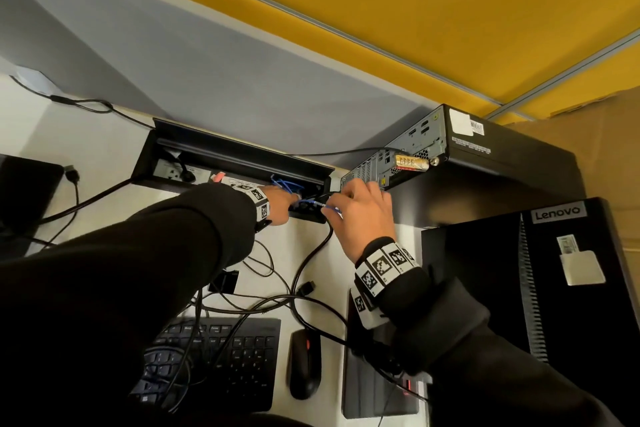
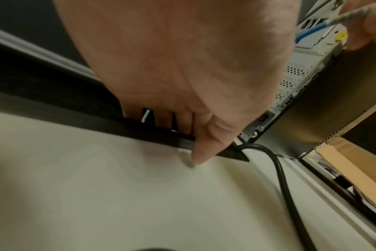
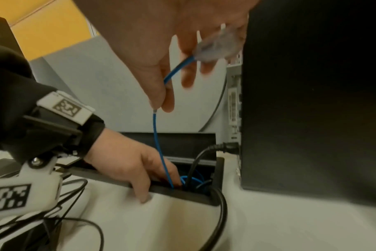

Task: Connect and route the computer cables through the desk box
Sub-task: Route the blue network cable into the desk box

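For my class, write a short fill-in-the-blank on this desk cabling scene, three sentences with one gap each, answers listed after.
1. The thin cable pinched in the right hand is coloured ____.
2. The left hand reaches its fingers into the black desk ____, thumb on the white desk.
3. The cable's clear plug is held near the back of the ____, beside a black power cord.

Answers: blue; box; computer
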Tool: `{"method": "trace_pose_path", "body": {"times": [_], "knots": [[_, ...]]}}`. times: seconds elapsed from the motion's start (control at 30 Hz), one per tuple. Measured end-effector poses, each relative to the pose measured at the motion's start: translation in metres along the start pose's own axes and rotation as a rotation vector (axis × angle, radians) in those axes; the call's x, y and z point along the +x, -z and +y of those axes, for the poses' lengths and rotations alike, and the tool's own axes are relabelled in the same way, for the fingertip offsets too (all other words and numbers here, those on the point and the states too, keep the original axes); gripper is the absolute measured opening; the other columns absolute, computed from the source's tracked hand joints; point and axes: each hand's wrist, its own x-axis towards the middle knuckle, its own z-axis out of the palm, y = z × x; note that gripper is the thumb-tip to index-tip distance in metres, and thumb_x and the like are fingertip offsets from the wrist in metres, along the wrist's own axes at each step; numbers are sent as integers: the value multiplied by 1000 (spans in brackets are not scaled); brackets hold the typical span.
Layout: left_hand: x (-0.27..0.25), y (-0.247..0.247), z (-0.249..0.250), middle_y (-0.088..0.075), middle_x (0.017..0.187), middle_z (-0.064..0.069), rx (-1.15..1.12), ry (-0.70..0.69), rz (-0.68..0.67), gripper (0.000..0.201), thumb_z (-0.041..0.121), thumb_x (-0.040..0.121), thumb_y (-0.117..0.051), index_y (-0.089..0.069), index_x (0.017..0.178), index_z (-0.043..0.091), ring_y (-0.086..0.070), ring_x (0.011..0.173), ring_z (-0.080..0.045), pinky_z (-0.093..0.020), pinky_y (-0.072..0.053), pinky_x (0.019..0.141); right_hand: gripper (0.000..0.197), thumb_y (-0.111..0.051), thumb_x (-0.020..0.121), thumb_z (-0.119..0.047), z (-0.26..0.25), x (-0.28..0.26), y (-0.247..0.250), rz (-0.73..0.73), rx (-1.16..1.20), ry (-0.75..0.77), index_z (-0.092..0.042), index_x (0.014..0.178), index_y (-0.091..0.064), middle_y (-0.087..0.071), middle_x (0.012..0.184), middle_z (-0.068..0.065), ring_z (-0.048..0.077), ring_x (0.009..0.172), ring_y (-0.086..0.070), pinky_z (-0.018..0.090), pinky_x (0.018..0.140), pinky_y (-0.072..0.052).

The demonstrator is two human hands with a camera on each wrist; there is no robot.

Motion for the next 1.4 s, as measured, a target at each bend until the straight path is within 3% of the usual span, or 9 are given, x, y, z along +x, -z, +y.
{"method": "trace_pose_path", "body": {"times": [0.2,0.33,0.43,0.53,0.77,0.93,1.07,1.17,1.4], "knots": [[-9,19,3,-67,126,-4,-33,-72,57,44,18,90,-55,-60,132,31,-64,108,-28,-33,-54,86,28,-50,100,-50,1,14,22,-210,144,-176,-32,110,-69,-73,99,3,31,94,-66,36,78,-55],[-25,47,1,-68,129,7,-241,-213,303,52,16,84,-65,-64,133,34,-64,116,-15,-35,-52,102,30,-48,100,-48,4,19,30,-193,133,-205,-26,105,-67,-72,93,5,32,87,-67,38,76,-56],[-48,64,20,-74,115,13,-477,-402,354,41,15,84,-77,-72,122,28,-67,104,0,-19,-50,97,20,-54,95,-42,1,20,36,-208,188,-259,-24,105,-54,-69,94,9,36,86,-65,42,77,-57],[-59,61,39,-78,95,4,-664,-477,331,22,12,86,-79,-76,106,19,-73,90,-8,-24,-57,88,24,-69,87,-29,0,21,44,-200,337,-294,-19,97,-49,-66,87,6,31,79,-63,38,70,-55],[-49,46,28,-76,96,-12,-1145,-389,341,14,9,95,-71,-80,102,16,-67,79,-14,-23,-57,79,19,-69,93,-23,20,5,59,12,296,-174,-24,112,-72,-74,96,-3,16,85,-70,39,80,-61],[-55,56,45,-71,74,3,-1177,-447,253,14,14,94,-73,-80,104,8,-58,68,-11,-24,-53,67,20,-66,96,-17,15,-2,65,92,269,-101,-17,114,-75,-76,97,3,20,87,-71,41,81,-60],[-49,70,54,-63,60,13,-1163,-378,369,12,23,93,-74,-82,94,15,-47,51,1,-17,-38,53,17,-68,95,-18,7,-7,84,242,260,11,-18,111,-73,-73,98,-2,14,81,-68,35,74,-59],[-37,77,57,-73,68,12,-1136,-242,501,13,37,87,-79,-83,87,24,-59,60,-1,-26,-49,61,11,-68,94,-15,3,-10,112,472,353,64,-16,104,-73,-65,92,-6,8,72,-58,26,66,-51],[-18,93,93,-71,69,-6,-1038,-86,556,25,38,88,-78,-83,84,14,-58,60,-16,-23,-40,53,55,-40,100,-47,41,12,116,571,225,-334,-17,145,-50,-46,153,2,21,144,-37,52,118,-25]]}}
